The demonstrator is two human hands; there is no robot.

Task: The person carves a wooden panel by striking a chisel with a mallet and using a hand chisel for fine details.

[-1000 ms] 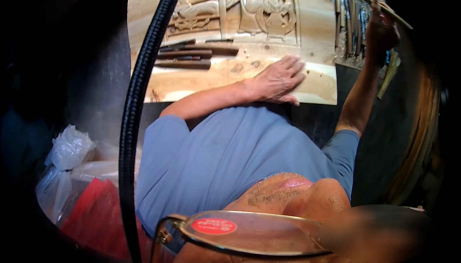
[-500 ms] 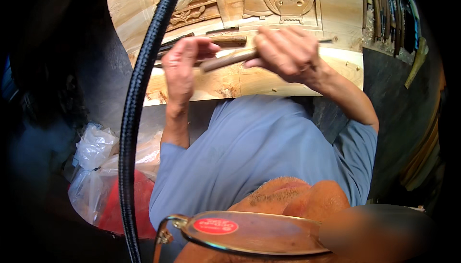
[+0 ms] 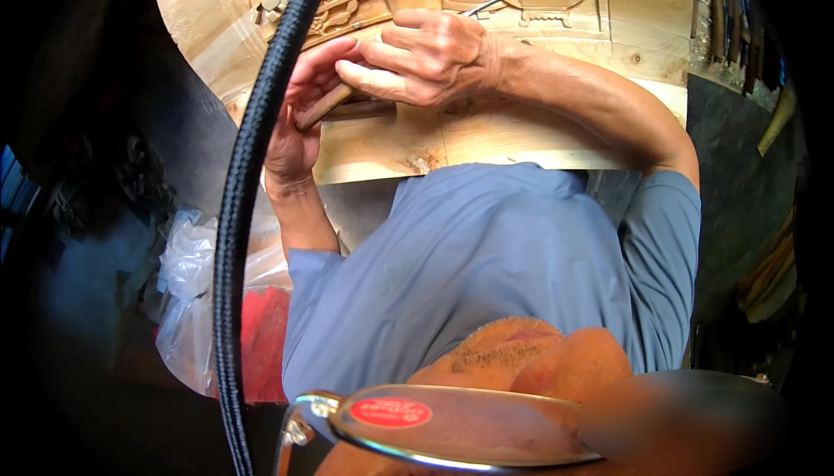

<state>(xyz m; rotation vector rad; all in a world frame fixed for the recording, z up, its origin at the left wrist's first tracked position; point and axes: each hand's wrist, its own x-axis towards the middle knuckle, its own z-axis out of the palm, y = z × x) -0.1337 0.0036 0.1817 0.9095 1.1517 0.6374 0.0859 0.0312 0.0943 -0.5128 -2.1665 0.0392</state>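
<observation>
My right hand [image 3: 426, 59] grips a wooden-handled chisel [image 3: 324, 107], fingers curled over it. The steel shaft [image 3: 491, 3] reaches past my knuckles onto the carved relief of a pale wooden panel [image 3: 643, 50], with its tip at a rounded, framed motif. My left hand [image 3: 295, 124] cups the rear end of the handle, fingers curved round it and partly hidden behind a black braided cable [image 3: 239, 215]. More tools lying on the panel are mostly covered by my hands.
Several chisels [image 3: 725, 24] lie in a row at the upper right, beside a pale handled tool [image 3: 773, 124]. Long wooden strips [image 3: 764, 276] stand at the right. At the lower left are a clear plastic bag [image 3: 187, 259] and a red object [image 3: 265, 328].
My right hand has come from the tool row to the middle with a chisel, now pointed up onto the carving. My left hand has lifted from the bare wood to the handle's end.
</observation>
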